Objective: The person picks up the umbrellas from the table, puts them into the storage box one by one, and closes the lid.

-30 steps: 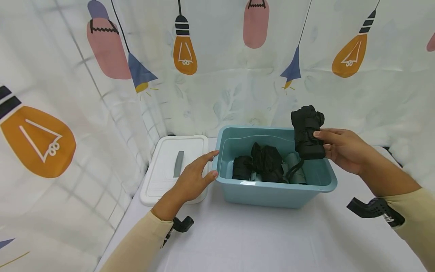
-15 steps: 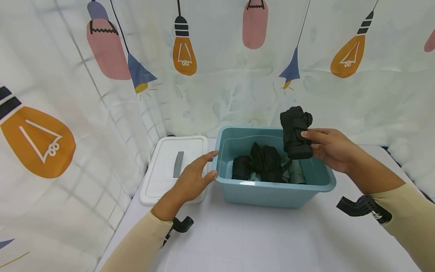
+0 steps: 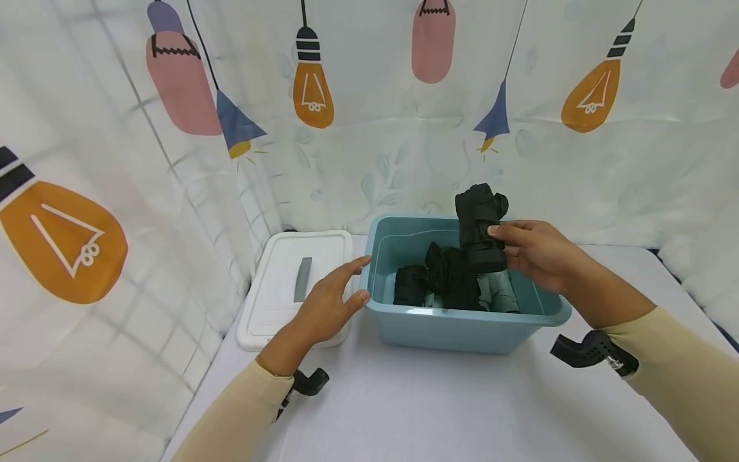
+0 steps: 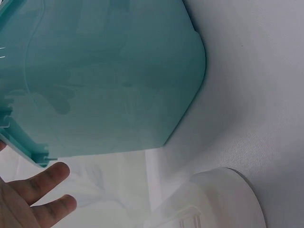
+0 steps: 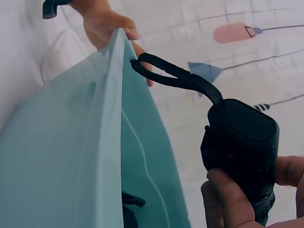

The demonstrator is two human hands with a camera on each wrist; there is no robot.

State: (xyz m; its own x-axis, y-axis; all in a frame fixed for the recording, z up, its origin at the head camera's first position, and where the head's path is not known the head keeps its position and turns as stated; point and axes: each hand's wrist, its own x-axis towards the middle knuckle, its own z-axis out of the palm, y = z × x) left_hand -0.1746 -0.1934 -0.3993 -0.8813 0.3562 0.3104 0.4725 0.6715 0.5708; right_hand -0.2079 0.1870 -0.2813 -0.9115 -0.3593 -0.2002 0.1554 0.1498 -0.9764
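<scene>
My right hand [image 3: 535, 253] pinches a folded black compact umbrella [image 3: 480, 224] between thumb and fingers, holding it upright over the pale blue plastic bin [image 3: 450, 330]. Its flat handle end points down, and a loop strap [image 5: 178, 78] hangs from that end in the right wrist view. Inside the bin lie black bundles [image 3: 411, 285] and grey-green rolled bundles [image 3: 501, 292]. My left hand [image 3: 323, 305] touches the bin's left rim, thumb and index finger spread. Two of its fingers [image 4: 45, 183] show straight beside the bin in the left wrist view.
A white lid [image 3: 283, 282] with a grey handle lies left of the bin on the white-covered table [image 3: 427, 404]. Behind and to the left hangs a white curtain [image 3: 369, 147] printed with lamps and bulbs. Black wrist mounts [image 3: 594, 350] sit on both sleeves.
My right hand has carried the umbrella left and slightly lower, from the bin's right end to over the bundles near its middle. The left hand has stayed at the rim.
</scene>
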